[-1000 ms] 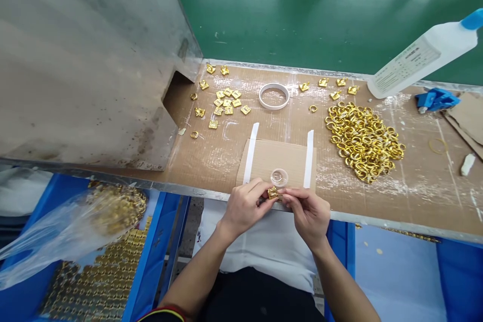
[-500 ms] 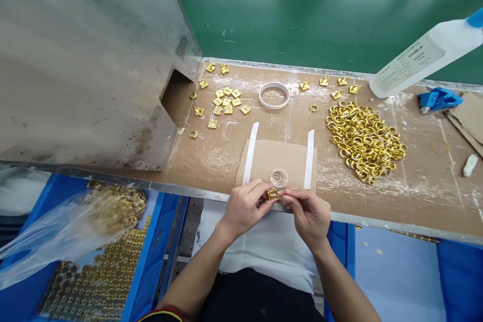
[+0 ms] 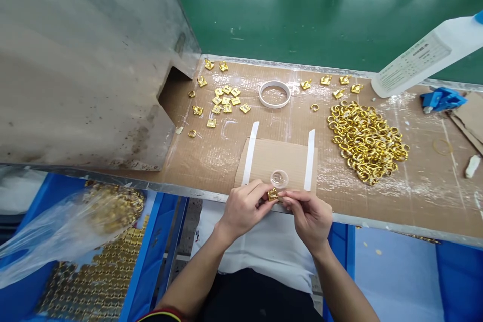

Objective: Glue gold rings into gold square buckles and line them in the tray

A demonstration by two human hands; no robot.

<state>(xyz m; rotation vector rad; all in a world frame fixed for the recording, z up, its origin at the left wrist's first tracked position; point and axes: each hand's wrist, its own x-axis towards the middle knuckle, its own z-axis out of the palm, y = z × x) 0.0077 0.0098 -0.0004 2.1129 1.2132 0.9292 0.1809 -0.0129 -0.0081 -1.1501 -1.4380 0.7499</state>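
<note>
Near the front edge of the bench, my left hand pinches a small square gold-coloured jewellery piece between thumb and fingertips. From the other side, my right hand comes up to it with thumb and forefinger pressed together. Something thin shows at those right fingertips, too small to name. Just beyond the fingers, a small clear round dish sits on a cardboard pad. White tape strips run down both sides of the pad.
A heap of gold rings lies at the right, with square gold pieces scattered left. A roll of white tape, a tilted white bottle and a blue object stand farther back. A metal box blocks the left.
The view has shifted slightly. Both hands stay together at nearly the same spot, with the gold piece still in the left fingers.
</note>
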